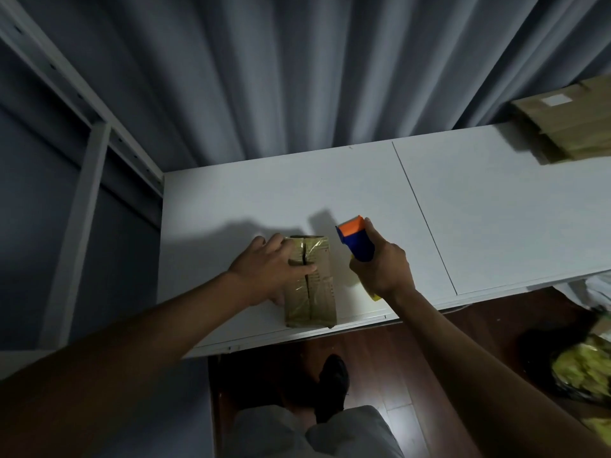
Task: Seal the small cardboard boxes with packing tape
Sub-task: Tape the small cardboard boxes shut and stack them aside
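Box: small cardboard box lying near my edge of the white table; glossy tape already over its top seam.
Left hand: my left hand presses on the box's left half, fingers loosely spread across the seam.
Right hand: my right hand is wrapped round the tape dispenser, just beside the box, apart from it.
Handling: likely light, stiff-walled, apt to slide; taped face slick. Best steadied from above or by its side walls.
Elsewhere: more boxes at the far right.
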